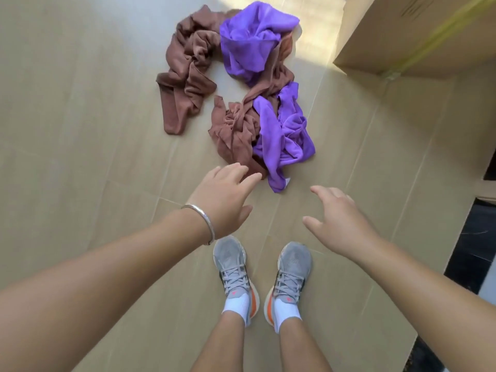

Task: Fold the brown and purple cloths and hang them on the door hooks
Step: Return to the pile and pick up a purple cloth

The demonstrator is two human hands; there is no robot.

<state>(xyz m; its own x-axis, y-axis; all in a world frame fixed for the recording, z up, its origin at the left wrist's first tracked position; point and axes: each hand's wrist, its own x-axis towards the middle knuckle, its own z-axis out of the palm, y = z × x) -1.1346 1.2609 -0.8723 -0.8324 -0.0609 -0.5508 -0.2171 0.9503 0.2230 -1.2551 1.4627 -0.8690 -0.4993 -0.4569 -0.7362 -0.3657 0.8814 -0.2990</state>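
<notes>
Crumpled brown and purple cloths lie tangled in a heap on the tiled floor ahead of my feet. One brown cloth sprawls at the left, another brown cloth bunches nearer to me. A purple cloth sits at the far end, and a second purple cloth lies at the near right. My left hand, with a silver bangle on the wrist, reaches out with relaxed fingers just short of the near brown cloth. My right hand is stretched out empty, fingers spread, below the near purple cloth. No door or hooks are visible.
A large cardboard box with yellow tape stands at the upper right. A dark, marble-like strip runs along the right edge. My feet in grey sneakers stand on the beige floor tiles just behind my hands.
</notes>
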